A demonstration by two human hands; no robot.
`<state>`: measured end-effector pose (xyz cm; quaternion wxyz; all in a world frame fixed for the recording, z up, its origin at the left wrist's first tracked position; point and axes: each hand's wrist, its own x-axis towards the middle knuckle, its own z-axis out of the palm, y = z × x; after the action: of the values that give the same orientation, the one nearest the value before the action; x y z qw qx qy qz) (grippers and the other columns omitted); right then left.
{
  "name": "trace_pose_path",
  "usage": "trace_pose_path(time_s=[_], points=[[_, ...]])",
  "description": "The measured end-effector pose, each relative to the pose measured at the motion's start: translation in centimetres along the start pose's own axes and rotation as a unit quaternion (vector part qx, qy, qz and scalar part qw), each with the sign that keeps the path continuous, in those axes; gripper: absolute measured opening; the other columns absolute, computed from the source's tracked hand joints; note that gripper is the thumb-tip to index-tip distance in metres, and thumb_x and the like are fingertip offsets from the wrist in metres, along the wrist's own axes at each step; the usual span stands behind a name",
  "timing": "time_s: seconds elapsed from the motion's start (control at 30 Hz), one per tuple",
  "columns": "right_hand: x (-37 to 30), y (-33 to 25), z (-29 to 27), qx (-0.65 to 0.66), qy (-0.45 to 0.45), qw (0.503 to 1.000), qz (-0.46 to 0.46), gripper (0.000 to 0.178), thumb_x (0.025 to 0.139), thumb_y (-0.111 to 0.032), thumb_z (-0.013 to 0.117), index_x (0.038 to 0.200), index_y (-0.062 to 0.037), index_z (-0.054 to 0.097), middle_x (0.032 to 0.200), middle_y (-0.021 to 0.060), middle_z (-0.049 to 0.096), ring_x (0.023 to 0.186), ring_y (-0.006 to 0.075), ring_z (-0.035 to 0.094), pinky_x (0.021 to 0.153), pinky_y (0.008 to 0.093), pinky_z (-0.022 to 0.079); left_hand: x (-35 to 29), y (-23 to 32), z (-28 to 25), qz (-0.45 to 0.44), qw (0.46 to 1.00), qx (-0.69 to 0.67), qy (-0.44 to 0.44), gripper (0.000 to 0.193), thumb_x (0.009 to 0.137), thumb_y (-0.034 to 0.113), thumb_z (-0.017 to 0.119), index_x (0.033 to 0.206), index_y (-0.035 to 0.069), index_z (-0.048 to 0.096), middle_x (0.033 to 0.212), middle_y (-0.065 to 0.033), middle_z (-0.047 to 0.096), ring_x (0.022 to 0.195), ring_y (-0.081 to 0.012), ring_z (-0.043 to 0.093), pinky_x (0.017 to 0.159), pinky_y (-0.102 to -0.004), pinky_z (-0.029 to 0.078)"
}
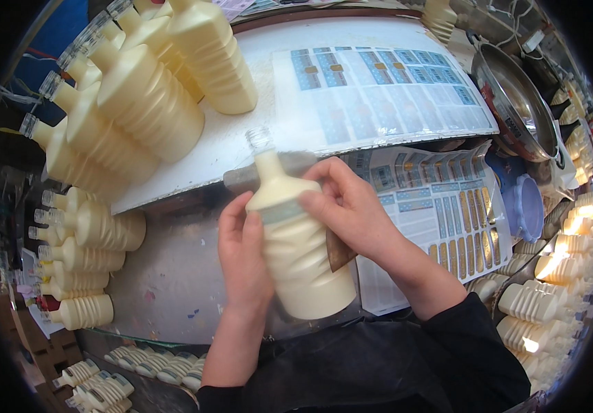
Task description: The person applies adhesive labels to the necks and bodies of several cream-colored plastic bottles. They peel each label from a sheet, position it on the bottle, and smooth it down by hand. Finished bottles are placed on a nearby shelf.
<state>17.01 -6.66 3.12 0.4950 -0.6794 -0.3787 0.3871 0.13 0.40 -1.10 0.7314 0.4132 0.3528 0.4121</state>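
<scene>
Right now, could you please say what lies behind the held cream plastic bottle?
Around the bottle, a flecked grey surface and flat white tabletop show; what it covers is hidden.

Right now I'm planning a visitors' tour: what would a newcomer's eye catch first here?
The cream bottle at centre, between left hand and right hand, draws the eye first. Then come similar bottles crowding the upper left and the printed label sheet on the white tabletop.

Brown piece (341,255) partly hidden, upper bottle (217,58) cropped

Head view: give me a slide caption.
Left hand and right hand hold a cream bottle near sticker sheets.
</scene>
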Motion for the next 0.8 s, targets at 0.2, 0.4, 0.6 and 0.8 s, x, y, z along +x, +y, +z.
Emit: trace_pose_path(time_s=[0.2,0.4,0.6,0.8], points=[[-0.4,-0.1,-1.2,0.047,-0.037,0.998,-0.013,0.030,0.108,-0.026,0.056,0.128,-0.0040,0.060,0.091,-0.0016,0.062,0.079,0.0047,0.053,0.070,0.0229,0.045,-0.3,-0.1,-0.5,-0.054,0.994,-0.094,-0.032,0.048,0.115,0.031,0.030,0.150,0.000,0.044,0.144,-0.0148,0.057,0.131,-0.0234,0.056,0.113,-0.0391,0.045],[-0.4,1.0,-0.8,0.080,-0.057,0.995,-0.030,0.033,0.110,-0.029,0.052,0.130,-0.0029,0.058,0.114,0.0032,0.064,0.105,0.0072,0.056,0.093,0.0253,0.047,-0.7,1.3,0.4,-0.054,0.997,-0.043,-0.030,0.049,0.116,0.029,0.029,0.149,-0.002,0.047,0.145,-0.0149,0.056,0.132,-0.0238,0.056,0.114,-0.0390,0.044],[0.0,1.0,-0.4,0.007,-0.046,0.999,0.006,0.033,0.105,-0.029,0.063,0.125,-0.0029,0.057,0.098,0.0007,0.064,0.090,0.0046,0.056,0.078,0.0222,0.046,-0.4,0.9,-0.3,-0.065,0.996,-0.063,-0.004,0.041,0.113,0.029,0.046,0.140,0.000,0.054,0.130,-0.0111,0.066,0.117,-0.0189,0.065,0.102,-0.0361,0.055],[0.2,1.4,-0.1,-0.023,-0.018,1.000,0.003,0.037,0.102,-0.032,0.069,0.122,-0.0030,0.057,0.082,-0.0027,0.060,0.075,0.0021,0.052,0.066,0.0206,0.042,-0.1,0.6,-0.1,-0.064,0.996,-0.066,0.013,0.032,0.109,0.022,0.057,0.133,0.002,0.057,0.122,-0.0098,0.068,0.109,-0.0158,0.067,0.096,-0.0335,0.057]])
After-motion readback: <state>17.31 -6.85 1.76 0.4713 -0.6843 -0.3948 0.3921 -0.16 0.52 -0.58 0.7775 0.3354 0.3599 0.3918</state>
